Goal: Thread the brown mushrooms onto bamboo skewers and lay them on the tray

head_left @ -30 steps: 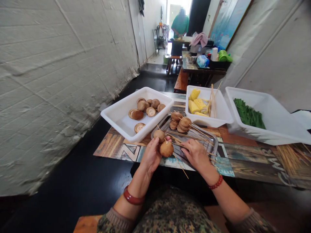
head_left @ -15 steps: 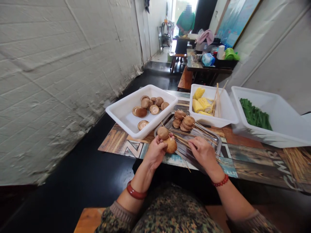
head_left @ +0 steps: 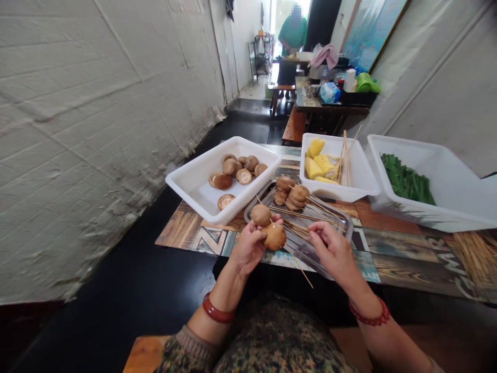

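Observation:
My left hand [head_left: 250, 247] is closed around skewered mushrooms [head_left: 275, 237], one brown cap behind the other. Their bamboo stick slants down to the right past the tray's edge. Over the metal tray [head_left: 348, 234], my right hand [head_left: 332, 251] pinches at the ends of loose bamboo skewers [head_left: 297, 229]; its fingertips partly hide what they grip. Finished mushroom skewers [head_left: 298, 196] lie at the tray's far side, sticks pointing right. To the left, a white tub [head_left: 194, 194] holds several loose mushrooms [head_left: 231, 167], some showing pale undersides.
Behind the tray stands a white tub [head_left: 339, 194] with corn pieces [head_left: 319, 165] and upright sticks. Another tub [head_left: 458, 178] to its right holds cut greens [head_left: 407, 181]. More bamboo sticks [head_left: 476, 261] lie at the table's right. A person in green [head_left: 294, 33] stands far back.
My right hand has shifted slightly right and away from the mushrooms, along the loose sticks. My left hand keeps its hold, with the caps turned slightly. The view has tilted a little.

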A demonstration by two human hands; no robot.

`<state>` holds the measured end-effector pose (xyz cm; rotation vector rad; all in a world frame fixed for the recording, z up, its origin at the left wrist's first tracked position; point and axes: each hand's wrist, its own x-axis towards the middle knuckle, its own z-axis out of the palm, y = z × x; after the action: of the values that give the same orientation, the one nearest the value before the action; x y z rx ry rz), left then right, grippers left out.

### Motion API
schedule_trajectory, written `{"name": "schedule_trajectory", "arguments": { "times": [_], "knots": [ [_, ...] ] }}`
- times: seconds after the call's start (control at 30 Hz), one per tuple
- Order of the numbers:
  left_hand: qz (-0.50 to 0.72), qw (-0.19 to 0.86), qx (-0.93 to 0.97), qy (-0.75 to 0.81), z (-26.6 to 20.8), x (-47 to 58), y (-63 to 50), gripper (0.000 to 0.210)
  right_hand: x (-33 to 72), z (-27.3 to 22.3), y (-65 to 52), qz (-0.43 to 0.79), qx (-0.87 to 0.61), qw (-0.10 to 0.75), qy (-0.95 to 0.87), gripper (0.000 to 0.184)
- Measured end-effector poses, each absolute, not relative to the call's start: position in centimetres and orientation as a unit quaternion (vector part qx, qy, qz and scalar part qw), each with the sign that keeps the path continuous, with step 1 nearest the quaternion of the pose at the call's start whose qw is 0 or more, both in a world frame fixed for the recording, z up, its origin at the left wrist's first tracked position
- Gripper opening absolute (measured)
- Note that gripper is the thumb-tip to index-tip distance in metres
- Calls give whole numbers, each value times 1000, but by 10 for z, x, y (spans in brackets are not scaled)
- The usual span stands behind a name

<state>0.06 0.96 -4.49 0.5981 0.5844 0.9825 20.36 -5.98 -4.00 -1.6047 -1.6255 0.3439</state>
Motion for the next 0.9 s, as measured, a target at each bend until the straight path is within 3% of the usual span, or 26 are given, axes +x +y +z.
{"name": "schedule_trajectory", "arguments": {
  "times": [0.23,0.63,0.9],
  "knots": [
    [459,785,329,256,-34,5,3,48,174,-33,-71,233,-619,381,-646,16],
    [454,793,337,228,-18,6,-2,51,159,-50,-66,445,-545,535,-468,19],
    [412,831,294,231,-29,13,-9,42,151,-54,-63,459,-522,569,-440,23]
  ]
}}
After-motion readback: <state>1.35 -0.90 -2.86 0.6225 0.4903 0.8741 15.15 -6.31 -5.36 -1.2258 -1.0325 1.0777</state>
